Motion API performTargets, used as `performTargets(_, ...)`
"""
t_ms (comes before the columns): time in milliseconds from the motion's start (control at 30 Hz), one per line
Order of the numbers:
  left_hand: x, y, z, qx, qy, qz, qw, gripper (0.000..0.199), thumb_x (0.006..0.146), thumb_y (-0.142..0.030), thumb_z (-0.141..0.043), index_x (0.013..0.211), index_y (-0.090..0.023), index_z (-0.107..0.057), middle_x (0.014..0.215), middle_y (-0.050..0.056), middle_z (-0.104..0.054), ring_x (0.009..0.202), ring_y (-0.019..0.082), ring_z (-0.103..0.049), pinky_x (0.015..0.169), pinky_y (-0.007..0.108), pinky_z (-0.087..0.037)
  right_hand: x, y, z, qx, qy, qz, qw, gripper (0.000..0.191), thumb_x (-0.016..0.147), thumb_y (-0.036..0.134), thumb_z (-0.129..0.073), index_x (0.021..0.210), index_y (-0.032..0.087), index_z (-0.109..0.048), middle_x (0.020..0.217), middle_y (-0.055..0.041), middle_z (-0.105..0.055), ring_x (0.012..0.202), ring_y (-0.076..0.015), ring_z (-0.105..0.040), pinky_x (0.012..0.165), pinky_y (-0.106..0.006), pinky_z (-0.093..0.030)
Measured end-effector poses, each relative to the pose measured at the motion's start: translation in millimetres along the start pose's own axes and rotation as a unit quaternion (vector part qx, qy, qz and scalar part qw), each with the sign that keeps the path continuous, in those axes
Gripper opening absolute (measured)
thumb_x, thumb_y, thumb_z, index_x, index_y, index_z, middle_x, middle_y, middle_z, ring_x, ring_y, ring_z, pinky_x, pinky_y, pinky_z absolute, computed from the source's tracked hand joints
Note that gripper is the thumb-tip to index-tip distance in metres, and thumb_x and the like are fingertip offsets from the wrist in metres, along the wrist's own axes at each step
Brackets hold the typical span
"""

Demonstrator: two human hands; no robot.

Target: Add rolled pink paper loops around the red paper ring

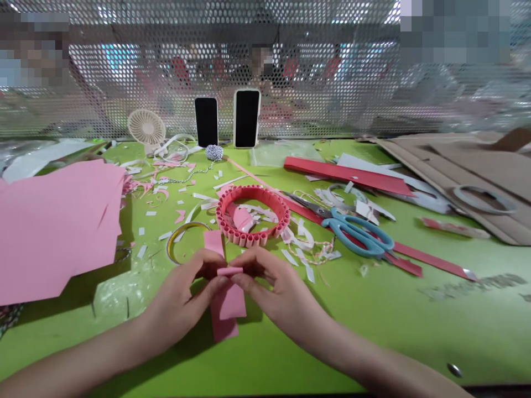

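Observation:
Between them, my left hand (193, 287) and my right hand (269, 282) pinch a pink paper strip (233, 303). Its upper end is rolled into a small tube, and the rest hangs flat below. Under it on the table lies another pink strip (224, 330), partly covered by my hands. Just beyond my fingertips sits a red ring (253, 239) edged with small rolled paper tubes. A roll of yellow-edged tape (171, 246) lies left of the ring. To the right rest scissors with blue handles (359, 232), blades apart, on red paper strips (431, 260).
Pink paper sheets (53, 232) cover the left side. A small fan (146, 128) and two phones (206, 122) stand before the perforated metal screen (298, 110). Cardboard (468, 171) with a white ring (484, 199) lies right. Paper scraps litter the green table (332, 342).

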State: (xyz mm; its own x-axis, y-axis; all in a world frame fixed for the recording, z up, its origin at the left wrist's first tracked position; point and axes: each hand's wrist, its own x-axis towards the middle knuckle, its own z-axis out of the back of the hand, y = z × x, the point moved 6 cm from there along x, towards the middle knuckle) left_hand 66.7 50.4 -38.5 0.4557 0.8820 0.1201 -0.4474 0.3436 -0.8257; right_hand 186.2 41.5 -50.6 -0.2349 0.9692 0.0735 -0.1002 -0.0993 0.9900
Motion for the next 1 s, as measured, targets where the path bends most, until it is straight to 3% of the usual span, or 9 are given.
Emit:
performTargets(133, 0.1, -1.2, -0.2, 0.022, 0.008, -0.01, 1.0, 0.009, 0.082, -0.022, -0.042, 0.083, -0.02, -0.051, 0.075, -0.001, -0.061, 0.068, 0.013, -0.057, 0.061, 0.022, -0.046, 0.5, -1.1, 0.2, 0.009, 0.002, 0.004, 1.0, 0.006, 0.076, 0.015, -0.053, 0.079, 0.02, -0.055, 0.074, 0.001, -0.059, 0.072, -0.0114, -0.057, 0.068, -0.025, -0.046)
performTargets(300, -0.1, -4.5, 0.9, 0.035, -0.007, -0.032, 0.999, 0.009, 0.081, -0.019, -0.043, 0.082, -0.02, -0.052, 0.074, 0.0, -0.061, 0.069, 0.013, -0.057, 0.062, 0.022, -0.046, 1.4, -8.1, -1.8, 0.061, 0.02, -0.051, 0.997, 0.008, 0.075, 0.024, -0.056, 0.08, 0.019, -0.053, 0.073, 0.0004, -0.06, 0.071, -0.0124, -0.058, 0.066, -0.027, -0.047)
performTargets(633, 2.9, 0.5, 0.2, 0.005, 0.001, 0.012, 1.0, 0.008, 0.081, -0.023, -0.043, 0.081, -0.019, -0.05, 0.073, 0.0, -0.059, 0.067, 0.013, -0.058, 0.059, 0.023, -0.047, 1.7, -4.4, -0.9, 0.038, 0.006, -0.013, 0.999, 0.003, 0.077, 0.021, -0.055, 0.078, 0.019, -0.054, 0.073, 0.0009, -0.06, 0.072, -0.0112, -0.059, 0.067, -0.025, -0.047)
performTargets(867, 1.0, 2.0, 0.5, 0.002, -0.005, 0.007, 1.0, 0.009, 0.081, -0.023, -0.045, 0.081, -0.019, -0.053, 0.075, 0.001, -0.061, 0.07, 0.014, -0.057, 0.063, 0.023, -0.046, 2.7, -6.9, 0.3, 0.05, 0.007, -0.053, 0.997, 0.008, 0.077, 0.025, -0.055, 0.076, 0.017, -0.055, 0.069, 0.0004, -0.059, 0.064, -0.0108, -0.057, 0.06, -0.025, -0.048)
performTargets(1000, 2.4, 2.4, 0.2, -0.021, 0.003, 0.024, 0.999, 0.01, 0.081, -0.026, -0.046, 0.08, -0.02, -0.054, 0.072, -0.001, -0.059, 0.067, 0.012, -0.057, 0.061, 0.021, -0.046, 1.9, -9.6, -1.0, 0.066, 0.003, -0.044, 0.997, 0.007, 0.076, 0.025, -0.056, 0.077, 0.018, -0.054, 0.072, -0.0004, -0.059, 0.07, -0.0123, -0.059, 0.067, -0.028, -0.049)
